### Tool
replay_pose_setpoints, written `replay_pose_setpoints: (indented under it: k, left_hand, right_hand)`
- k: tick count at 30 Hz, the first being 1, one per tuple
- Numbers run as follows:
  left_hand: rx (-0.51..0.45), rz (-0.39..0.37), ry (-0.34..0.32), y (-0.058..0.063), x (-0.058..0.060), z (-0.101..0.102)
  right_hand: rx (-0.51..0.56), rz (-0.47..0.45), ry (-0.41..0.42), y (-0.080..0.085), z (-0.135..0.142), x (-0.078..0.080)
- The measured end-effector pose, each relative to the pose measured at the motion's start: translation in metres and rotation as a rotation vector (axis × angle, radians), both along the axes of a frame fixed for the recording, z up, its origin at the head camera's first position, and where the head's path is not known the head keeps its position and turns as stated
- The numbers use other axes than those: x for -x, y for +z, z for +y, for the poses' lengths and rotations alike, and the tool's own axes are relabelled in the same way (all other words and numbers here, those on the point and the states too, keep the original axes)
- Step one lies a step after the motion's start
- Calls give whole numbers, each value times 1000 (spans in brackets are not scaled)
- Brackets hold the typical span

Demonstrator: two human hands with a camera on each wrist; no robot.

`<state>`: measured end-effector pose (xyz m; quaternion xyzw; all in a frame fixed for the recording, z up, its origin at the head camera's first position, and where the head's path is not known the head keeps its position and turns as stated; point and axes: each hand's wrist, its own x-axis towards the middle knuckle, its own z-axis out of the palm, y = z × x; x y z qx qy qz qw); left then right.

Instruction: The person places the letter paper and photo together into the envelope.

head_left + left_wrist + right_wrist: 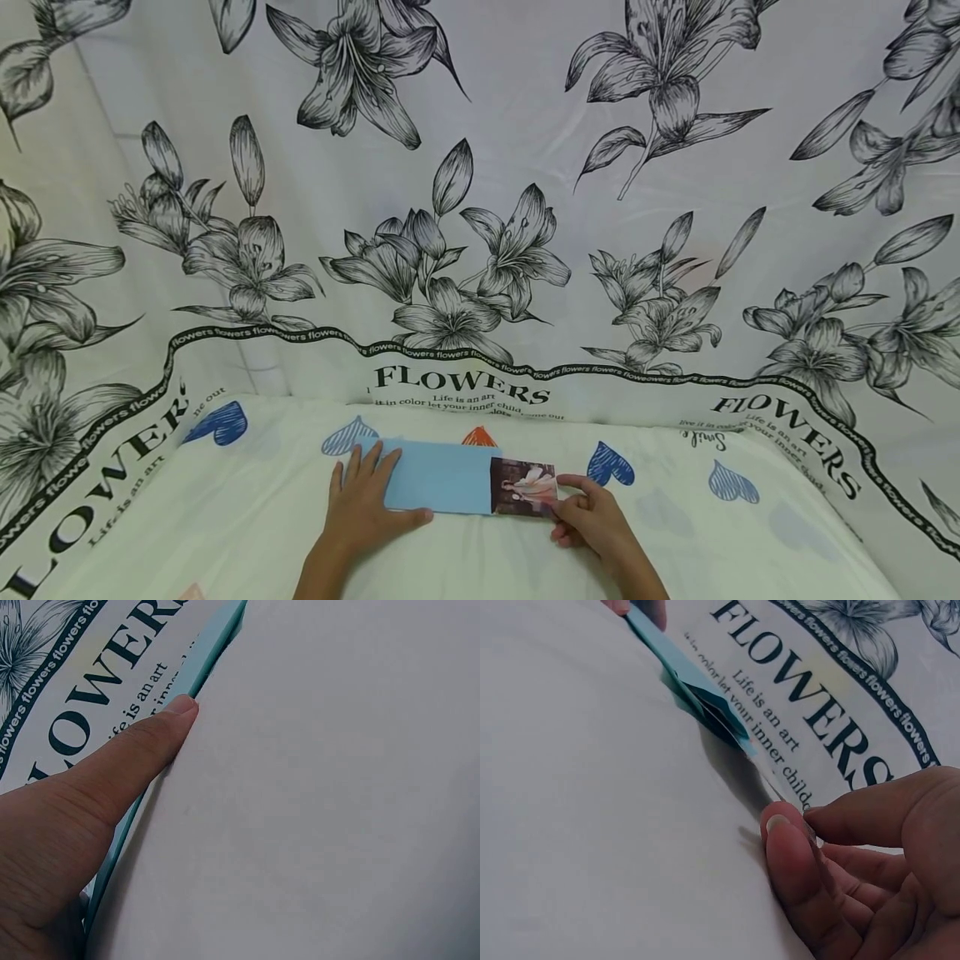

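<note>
Pinches the photo by its right end between thumb and fingers of the right hand, low in the frame, right of centre. Presses on the envelope at its left end with the left hand, fingers spread, thumb along the lower edge. Holds one blue envelope and one photo in all, end to end at bottom centre, flat on the sheet. Shows the envelope's parted end at upper centre in the right wrist view, with the photo running from there to the fingertips; cannot tell how much sits inside. Covers the envelope's left end with the left hand, the photo's right edge with right fingertips. Hides the lower part of one orange heart behind the envelope. Spreads four clear blue hearts from centre left to lower right. Backs everything with one curtain, bearing three large "FLOWERS" headings: left, centre, right.
</note>
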<state>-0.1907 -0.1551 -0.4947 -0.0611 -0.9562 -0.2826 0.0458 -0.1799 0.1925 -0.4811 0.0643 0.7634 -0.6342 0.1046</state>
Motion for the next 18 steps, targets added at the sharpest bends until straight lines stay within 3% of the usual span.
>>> replay_pose_setpoints:
  k: [8, 18]
  left_hand:
    - [1, -1, 3, -1, 0, 0]
    - [3, 4, 5, 0, -1, 0]
  right_hand:
    - [-88, 53, -45, 0, -8, 0]
    - [-111, 114, -61, -2, -16, -2]
